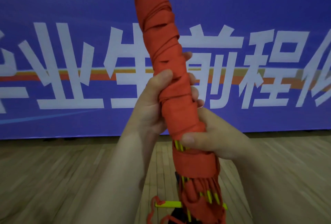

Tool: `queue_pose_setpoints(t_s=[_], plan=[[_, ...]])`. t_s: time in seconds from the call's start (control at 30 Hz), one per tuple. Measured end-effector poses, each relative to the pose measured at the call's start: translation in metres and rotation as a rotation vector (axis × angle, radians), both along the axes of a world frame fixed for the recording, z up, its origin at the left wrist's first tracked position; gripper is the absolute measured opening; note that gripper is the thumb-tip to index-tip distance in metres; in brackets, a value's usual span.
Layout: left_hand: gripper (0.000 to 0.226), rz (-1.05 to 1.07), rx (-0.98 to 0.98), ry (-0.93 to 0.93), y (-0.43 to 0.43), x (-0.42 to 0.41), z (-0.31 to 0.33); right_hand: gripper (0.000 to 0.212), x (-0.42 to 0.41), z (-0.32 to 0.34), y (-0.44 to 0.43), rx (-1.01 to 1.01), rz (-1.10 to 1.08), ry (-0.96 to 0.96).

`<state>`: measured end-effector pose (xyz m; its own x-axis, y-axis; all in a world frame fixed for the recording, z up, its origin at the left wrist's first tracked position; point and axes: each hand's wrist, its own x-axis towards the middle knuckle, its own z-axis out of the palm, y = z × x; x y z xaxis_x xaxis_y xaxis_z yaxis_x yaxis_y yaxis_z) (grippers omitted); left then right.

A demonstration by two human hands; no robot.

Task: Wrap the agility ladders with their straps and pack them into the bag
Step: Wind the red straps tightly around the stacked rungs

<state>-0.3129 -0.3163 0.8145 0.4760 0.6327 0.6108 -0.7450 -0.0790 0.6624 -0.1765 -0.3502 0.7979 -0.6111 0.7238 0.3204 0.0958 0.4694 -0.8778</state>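
Head view: long bundle of yellow plastic agility-ladder rungs wound round with orange-red fabric strap (172,87), held nearly upright at centre frame, top tilting left and running out past the upper edge. Left hand (152,105) closed round the middle of the bundle from the left, thumb laid across the strap, fingertips showing on the right side. Right hand (213,137) gripping lower down from the right, thumb pressed on the wrap's lower edge, just above a gap of bare yellow rungs. Below, loose strap folds and rung ends hanging near the pale wooden plank floor (71,179). One yellow flat rung (168,204) sticking out leftward, low down. Far behind, wide blue banner with large white characters and an orange stripe (71,62).
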Motion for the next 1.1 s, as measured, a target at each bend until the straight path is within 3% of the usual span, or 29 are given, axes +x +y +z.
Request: queue_pose_setpoints(t_s=[0.1,0.17,0.23,0.3,0.37,0.43,0.53,0.57,0.63,0.7,0.77,0.83,0.93,0.97,1.03,1.1], plan=[[0.038,0.556,0.038,0.142,-0.007,0.001,0.012,0.058,0.005,0.005,0.005,0.145,-0.197,-0.153],[0.034,0.81,0.113,0.182,-0.01,0.005,0.017,0.054,0.006,0.007,0.009,0.17,-0.195,-0.133],[0.049,0.706,0.081,0.152,-0.008,0.005,0.013,0.041,0.003,0.001,0.011,0.118,-0.111,-0.033],[0.067,0.294,0.013,0.099,-0.009,0.003,0.008,0.035,0.002,-0.005,0.012,0.012,0.015,0.091],[0.059,0.095,0.054,0.128,-0.013,-0.001,0.008,0.044,0.003,-0.008,0.008,-0.027,0.062,0.087],[0.048,0.264,0.096,0.173,-0.014,0.0,0.01,0.053,0.005,-0.006,0.004,0.019,-0.031,-0.055],[0.035,0.815,0.113,0.191,-0.016,0.002,0.019,0.08,0.004,-0.001,0.001,0.229,-0.277,-0.338],[0.034,0.8,0.082,0.161,-0.014,0.003,0.02,0.078,0.005,0.0,0.002,0.255,-0.318,-0.348],[0.031,0.535,-0.024,0.108,-0.011,-0.001,0.021,0.074,0.007,0.0,0.005,0.267,-0.275,-0.257],[0.045,0.209,0.054,0.076,-0.005,-0.008,0.017,0.073,0.009,0.001,0.007,0.195,-0.171,-0.129],[0.06,0.058,0.094,0.048,-0.004,-0.008,0.017,0.077,0.008,0.001,0.006,0.14,-0.125,-0.072],[0.064,0.2,0.041,0.077,-0.005,-0.002,0.018,0.065,0.007,0.0,0.003,0.158,-0.163,-0.076],[0.044,0.773,0.102,0.197,-0.013,0.004,0.018,0.055,0.006,-0.004,0.003,0.158,-0.201,-0.199],[0.043,0.826,0.142,0.216,-0.015,0.006,0.016,0.05,0.006,-0.006,0.004,0.16,-0.188,-0.214],[0.054,0.709,0.133,0.201,-0.014,0.006,0.007,0.045,0.005,-0.009,0.006,0.139,-0.135,-0.149],[0.069,0.309,0.026,0.14,-0.015,0.003,-0.001,0.046,0.005,-0.009,0.006,0.086,-0.044,-0.033]])
